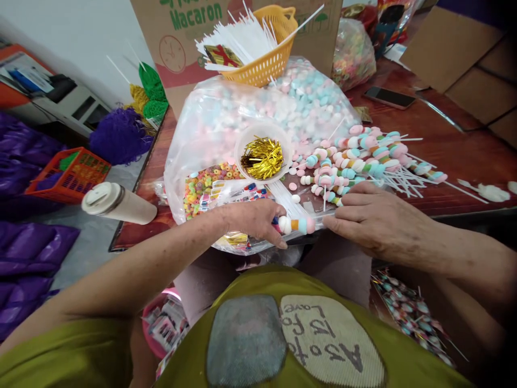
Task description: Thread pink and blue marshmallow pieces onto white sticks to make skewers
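A candy skewer (299,225) with white, orange, blue and pink pieces lies sideways between my hands at the table's front edge. My left hand (260,221) has its fingers closed round the skewer's left end, by a dark blue piece. At the right end, my right hand (357,215) pinches clear wrapping or the stick. Just behind are a round tub (241,149) of gold twist ties (263,158), ring candies (196,196) and white sticks (286,198). Finished-looking skewers (363,153) are piled beyond my right hand.
A large plastic bag of pastel candies (226,105) covers the table's middle, with a yellow basket (269,62) of sticks behind it. A white cup (121,203) stands tilted in view at left. A phone (390,97) lies at back right. Below are a pink bucket (150,328) and wrapped skewers (412,310).
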A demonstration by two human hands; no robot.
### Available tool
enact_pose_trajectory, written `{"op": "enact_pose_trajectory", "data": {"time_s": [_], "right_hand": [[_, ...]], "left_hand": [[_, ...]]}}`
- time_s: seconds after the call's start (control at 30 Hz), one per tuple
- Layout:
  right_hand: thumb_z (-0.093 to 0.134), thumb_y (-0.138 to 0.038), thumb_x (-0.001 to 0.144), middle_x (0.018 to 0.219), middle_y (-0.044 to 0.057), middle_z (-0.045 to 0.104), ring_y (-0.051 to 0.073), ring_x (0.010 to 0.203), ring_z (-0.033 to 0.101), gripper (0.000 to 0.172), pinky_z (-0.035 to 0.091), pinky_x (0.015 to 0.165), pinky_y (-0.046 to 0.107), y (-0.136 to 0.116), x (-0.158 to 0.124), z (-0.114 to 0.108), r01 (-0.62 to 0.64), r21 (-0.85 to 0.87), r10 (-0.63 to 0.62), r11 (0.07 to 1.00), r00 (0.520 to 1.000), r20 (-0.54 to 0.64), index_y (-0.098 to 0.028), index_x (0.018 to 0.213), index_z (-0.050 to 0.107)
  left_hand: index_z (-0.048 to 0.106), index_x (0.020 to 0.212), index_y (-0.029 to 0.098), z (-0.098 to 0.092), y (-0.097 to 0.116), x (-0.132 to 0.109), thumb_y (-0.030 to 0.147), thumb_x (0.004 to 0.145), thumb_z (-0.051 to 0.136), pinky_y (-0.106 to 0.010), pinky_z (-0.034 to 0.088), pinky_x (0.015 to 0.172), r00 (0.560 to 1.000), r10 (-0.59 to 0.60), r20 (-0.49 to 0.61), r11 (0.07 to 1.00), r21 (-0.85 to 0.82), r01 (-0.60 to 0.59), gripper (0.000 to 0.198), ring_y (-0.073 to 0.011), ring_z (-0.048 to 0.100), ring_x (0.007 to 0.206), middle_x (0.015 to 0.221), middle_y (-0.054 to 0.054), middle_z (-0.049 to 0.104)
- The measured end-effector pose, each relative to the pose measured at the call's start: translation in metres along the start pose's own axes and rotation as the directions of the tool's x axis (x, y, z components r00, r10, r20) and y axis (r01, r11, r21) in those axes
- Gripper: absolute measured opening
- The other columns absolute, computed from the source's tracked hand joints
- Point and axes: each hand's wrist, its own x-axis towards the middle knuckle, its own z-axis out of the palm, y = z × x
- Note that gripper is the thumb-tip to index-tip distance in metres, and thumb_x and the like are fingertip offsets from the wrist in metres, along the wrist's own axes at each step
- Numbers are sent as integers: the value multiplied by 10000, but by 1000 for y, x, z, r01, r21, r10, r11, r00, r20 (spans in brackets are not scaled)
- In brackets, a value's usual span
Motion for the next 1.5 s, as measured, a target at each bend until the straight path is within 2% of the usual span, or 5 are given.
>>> {"op": "enact_pose_trajectory", "data": {"time_s": [0.23,0.53,0.67,0.83,1.5], "right_hand": [[451,-88,772,602,19,566,166,613,442,162,238,654,330,-12,16,15,-115,26,113,993,990,80,-178,737,581],[416,-133,871,695,25,619,152,681,522,196,271,637,293,9,4,37,-230,112,243,967,962,-125,-170,796,594],[419,-159,884,683,28,605,151,664,502,207,274,640,292,15,4,22,-204,75,212,976,970,-123,-174,785,600],[375,-162,890,639,24,557,147,632,478,265,293,640,283,8,20,23,-150,194,149,969,989,16,-173,747,599],[352,-253,893,663,25,507,145,637,449,237,316,600,259,22,53,49,-378,419,440,826,896,-59,-187,692,459]], "left_hand": [[604,818,155,17,21,29,349,667,680,-243,356,584,994,81,-78,944,325,-52,257,-152,533,661,701,2,582],[526,1136,196,-37,-12,-5,391,600,735,-253,415,715,997,55,-58,996,-72,-59,607,-171,583,836,942,-22,636],[585,890,171,-22,-24,-12,369,673,664,-231,391,631,998,-20,58,998,-61,24,304,-138,543,693,730,15,595],[582,861,162,-1,-13,3,311,683,646,-220,367,632,995,61,-82,998,5,-61,241,-112,494,660,712,31,556],[586,1019,162,-21,-8,5,331,725,648,-258,448,709,932,115,-343,960,-202,-192,344,-161,570,837,944,-46,635]]}}
